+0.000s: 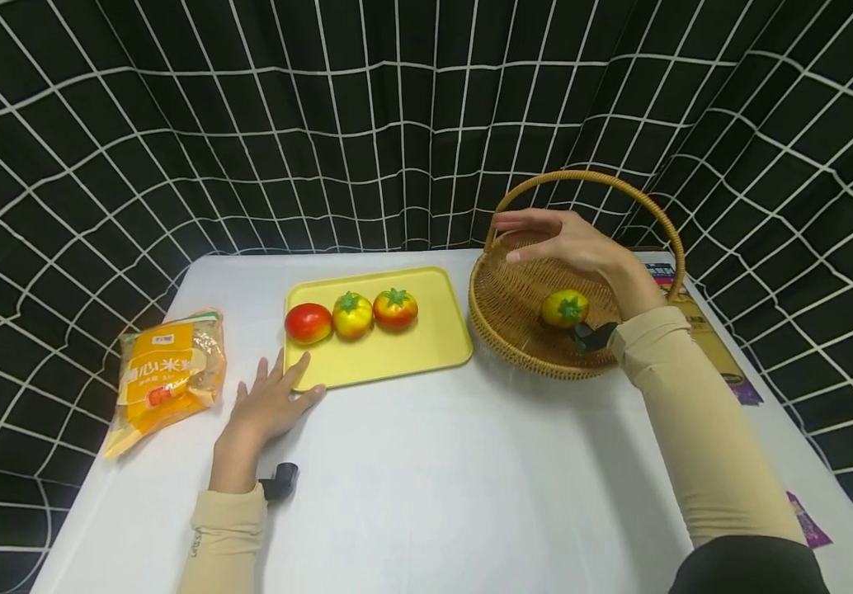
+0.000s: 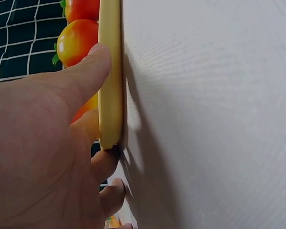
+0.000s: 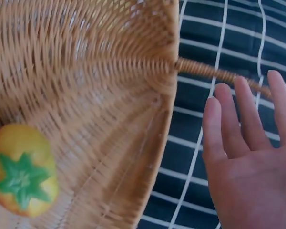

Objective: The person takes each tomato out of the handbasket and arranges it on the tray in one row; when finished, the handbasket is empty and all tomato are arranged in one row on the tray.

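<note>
As the left hand [image 1: 266, 406] rests, fingers spread, on a corner of the yellow tray [image 1: 397, 359], the right hand [image 1: 578, 245] hangs empty, thumb and fingers apart, above the wicker basket [image 1: 499, 301] and its single yellow fruit [image 1: 564, 308]. Placing appears the step in hand; the next move likely calls for reaching toward the tray's three fruits [image 1: 353, 318].

Beige sleeves [image 1: 703, 433], black wrist devices [image 1: 281, 481]; left sleeve [image 1: 230, 528] lettering [image 1: 196, 543] barely legible.
</note>
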